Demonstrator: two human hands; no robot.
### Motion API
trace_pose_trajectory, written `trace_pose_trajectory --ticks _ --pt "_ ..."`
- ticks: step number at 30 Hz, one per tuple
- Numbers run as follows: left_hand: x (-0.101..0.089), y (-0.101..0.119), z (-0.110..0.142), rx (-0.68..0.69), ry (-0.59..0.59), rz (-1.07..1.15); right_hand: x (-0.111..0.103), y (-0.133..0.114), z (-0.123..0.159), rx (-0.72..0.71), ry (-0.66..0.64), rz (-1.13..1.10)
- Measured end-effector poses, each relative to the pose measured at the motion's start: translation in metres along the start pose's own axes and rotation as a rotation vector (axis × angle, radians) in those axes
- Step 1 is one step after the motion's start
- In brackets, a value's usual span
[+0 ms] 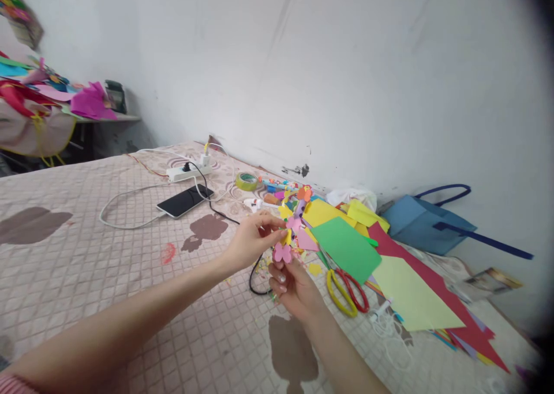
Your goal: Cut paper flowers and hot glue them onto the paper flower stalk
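Observation:
Between my hands is a colourful paper-flower decoration, with a pink paper flower (283,252) at its lower end and yellow, pink and orange blossoms above. My left hand (253,241) comes in from the left, thumb and fingers pinched on the decoration near a yellow blossom. From below, my right hand (298,287) grips its lower end, fingers curled. Just right of it lie scissors (341,293) with one yellow and one red handle. A white glue gun (255,203) is partly hidden behind my left hand.
Green paper (346,250), pale yellow paper (418,293) and red sheets spread on the right, below a blue bag (426,224). A phone (184,201) is cabled near a power strip (186,172). Green tape (247,180) lies by the wall. Black cable passes behind my hands.

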State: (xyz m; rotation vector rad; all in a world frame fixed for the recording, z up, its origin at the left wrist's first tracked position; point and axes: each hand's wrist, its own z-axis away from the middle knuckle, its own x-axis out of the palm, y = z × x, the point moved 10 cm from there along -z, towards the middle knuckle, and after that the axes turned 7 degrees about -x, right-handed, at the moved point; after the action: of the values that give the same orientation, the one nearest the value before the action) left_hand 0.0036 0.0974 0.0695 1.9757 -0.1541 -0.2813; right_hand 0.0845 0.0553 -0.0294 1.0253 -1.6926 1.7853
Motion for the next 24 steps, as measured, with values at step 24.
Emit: trace_pose_trajectory --ticks 24 --pt "0.005 -0.037 -0.011 -0.495 -0.037 1.32 0.0 -0.005 -0.001 -0.002 -0.005 -0.005"
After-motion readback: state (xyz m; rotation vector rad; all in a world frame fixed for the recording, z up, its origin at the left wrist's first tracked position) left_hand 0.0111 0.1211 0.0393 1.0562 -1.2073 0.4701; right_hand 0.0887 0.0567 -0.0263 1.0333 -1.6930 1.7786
